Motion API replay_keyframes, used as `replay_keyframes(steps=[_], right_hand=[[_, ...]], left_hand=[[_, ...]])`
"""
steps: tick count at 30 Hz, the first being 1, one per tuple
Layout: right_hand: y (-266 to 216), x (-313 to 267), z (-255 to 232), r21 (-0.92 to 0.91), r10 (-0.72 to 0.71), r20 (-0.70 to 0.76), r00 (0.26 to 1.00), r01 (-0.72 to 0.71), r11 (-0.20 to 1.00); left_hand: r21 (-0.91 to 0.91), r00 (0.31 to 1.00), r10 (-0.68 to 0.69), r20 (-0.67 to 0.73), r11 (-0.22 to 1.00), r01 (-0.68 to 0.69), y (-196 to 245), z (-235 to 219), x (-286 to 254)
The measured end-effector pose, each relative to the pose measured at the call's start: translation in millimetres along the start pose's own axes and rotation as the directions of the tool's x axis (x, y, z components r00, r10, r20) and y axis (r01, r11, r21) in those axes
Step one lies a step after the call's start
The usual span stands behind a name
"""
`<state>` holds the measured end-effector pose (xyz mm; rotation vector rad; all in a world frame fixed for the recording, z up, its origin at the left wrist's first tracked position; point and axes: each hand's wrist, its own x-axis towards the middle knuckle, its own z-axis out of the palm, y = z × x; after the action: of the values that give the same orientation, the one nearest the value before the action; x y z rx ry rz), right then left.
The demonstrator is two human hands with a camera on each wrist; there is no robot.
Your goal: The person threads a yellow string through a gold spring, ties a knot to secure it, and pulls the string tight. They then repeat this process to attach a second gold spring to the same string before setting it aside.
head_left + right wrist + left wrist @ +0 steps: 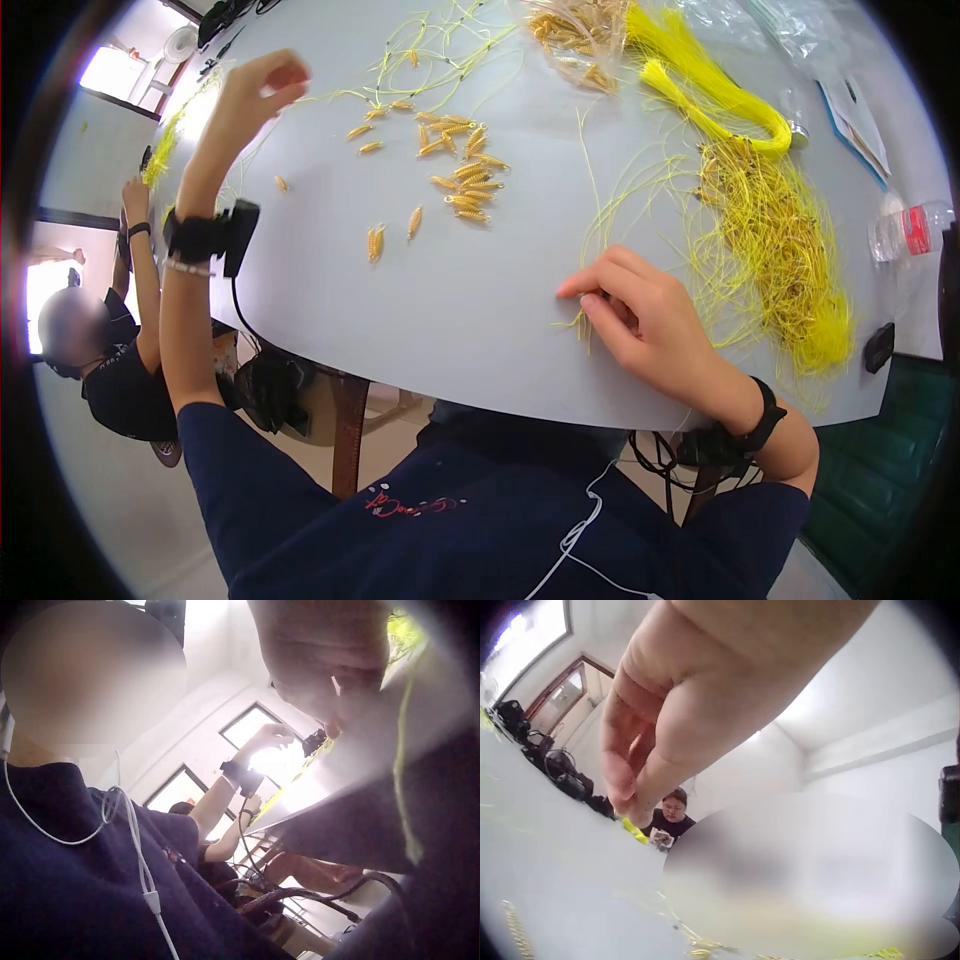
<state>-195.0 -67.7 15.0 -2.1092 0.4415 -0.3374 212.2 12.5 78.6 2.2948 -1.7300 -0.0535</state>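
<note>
My left hand [255,100] is raised at the upper left in the head view, thumb and index fingertips together at a thin yellow line. In the left wrist view, its curled fingers hide most of the pinch. Low over the table's near side, my right hand [645,310] pinches thin yellow line [584,325], whose short ends poke out beneath the thumb. Between the hands lie several small gold coiled springs [470,180], with a few apart [375,243]. Right of my right hand is a large tangled bundle of yellow lines with gold springs [775,240].
A loose tangle of yellow line [440,60] lies at the far side beside a plastic bag of gold springs [580,40]. A bright yellow hank [720,100], a plastic bottle [910,232] and a small black object [879,347] are at the right. Another person [120,350] sits at the left.
</note>
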Motion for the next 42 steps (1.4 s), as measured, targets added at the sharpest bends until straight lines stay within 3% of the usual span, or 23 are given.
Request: replay_keyframes(steps=[1,2,4,5,7,8,14,17,18,20,21,23,25,27,31,33,36,39,41,42], right_hand=[[-0.6,0.0,-0.6,-0.006,0.014,0.009,1.0,-0.013,1.0],[-0.3,-0.1,-0.2,-0.006,0.012,0.009,1.0,-0.012,1.0],[1.0,-0.6,0.0,0.008,-0.005,-0.006,1.0,0.005,1.0],[1.1,-0.6,-0.6,0.008,-0.006,-0.007,1.0,0.006,1.0],[0.9,0.4,-1.1,0.008,0.001,0.009,1.0,-0.001,1.0],[1.2,1.0,-1.2,0.011,-0.002,0.006,1.0,0.002,1.0],[3.4,0.7,-1.8,0.007,-0.021,0.004,1.0,0.021,1.0],[2.5,0.7,-1.4,0.02,-0.006,0.007,1.0,0.005,1.0],[2.9,0.9,-1.4,0.017,-0.009,0.008,1.0,0.009,1.0],[3.5,1.0,-2.3,0.014,-0.01,0.006,1.0,0.01,1.0],[3.6,1.1,-3.2,0.015,-0.003,0.017,1.0,0.003,1.0],[2.5,2.4,-3.5,0.022,-0.005,0.025,1.0,0.004,1.0],[1.1,2.4,-4.2,0.066,0.048,0.045,0.998,-0.05,0.997],[0.6,1.8,-3.8,0.062,0.037,0.036,0.999,-0.039,0.997],[1.1,2.1,-2.7,0.044,0.018,0.025,1.0,-0.019,0.999],[0.6,2.4,-2.4,0.049,0.017,0.028,0.999,-0.018,0.999],[4.1,1.5,-2.2,0.055,0.01,0.032,0.999,-0.012,0.998],[5.3,1.3,-1.2,0.073,0.001,0.034,0.999,-0.004,0.997],[5.8,1.0,-2.0,0.085,0.006,0.029,1.0,-0.008,0.996],[6.5,0.9,-2.0,0.089,-0.001,0.026,1.0,-0.001,0.996]], left_hand=[[0.074,0.976,0.214,-0.036,0.975,-0.211,6.2,7.5,8.9],[0.074,0.976,0.214,-0.037,0.975,-0.211,15.4,14.2,14.7],[0.306,0.986,0.166,-0.011,0.939,-0.155,41.6,26.7,26.5],[0.307,0.986,0.167,-0.011,0.939,-0.155,45.7,32.2,32.9],[0.404,0.915,0.403,0.02,0.834,-0.377,44.1,44.2,50.4],[0.389,0.891,0.453,0.041,0.814,-0.432,41.4,50.9,58.0],[0.535,0.868,0.494,0.044,0.722,-0.438,36.7,72.2,76.9],[0.517,0.853,0.522,-0.002,0.73,-0.446,37.4,70.0,75.4],[0.518,0.853,0.521,0.0,0.73,-0.446,42.1,64.3,70.6],[0.289,0.917,0.384,-0.111,0.895,-0.34,61.2,48.0,54.4],[0.29,0.916,0.387,-0.11,0.894,-0.343,67.7,43.8,46.3],[0.125,0.941,0.32,-0.109,0.944,-0.307,78.3,35.1,25.0],[0.018,0.967,0.253,0.035,0.967,-0.254,92.6,32.4,-3.0],[0.112,0.949,0.259,0.18,0.953,-0.281,97.3,33.8,-23.8],[0.141,0.93,0.249,0.27,0.945,-0.294,94.9,35.3,-37.6],[0.125,0.928,0.23,0.294,0.953,-0.276,95.2,31.7,-33.5],[-0.11,0.93,0.22,0.293,0.975,-0.196,97.6,25.2,-10.8],[-0.11,0.958,0.204,0.204,0.977,-0.184,81.2,33.0,29.0],[-0.129,0.979,0.098,0.18,0.989,-0.076,52.8,38.2,63.5],[-0.004,0.983,0.06,0.175,0.998,-0.06,38.4,38.5,78.8]])
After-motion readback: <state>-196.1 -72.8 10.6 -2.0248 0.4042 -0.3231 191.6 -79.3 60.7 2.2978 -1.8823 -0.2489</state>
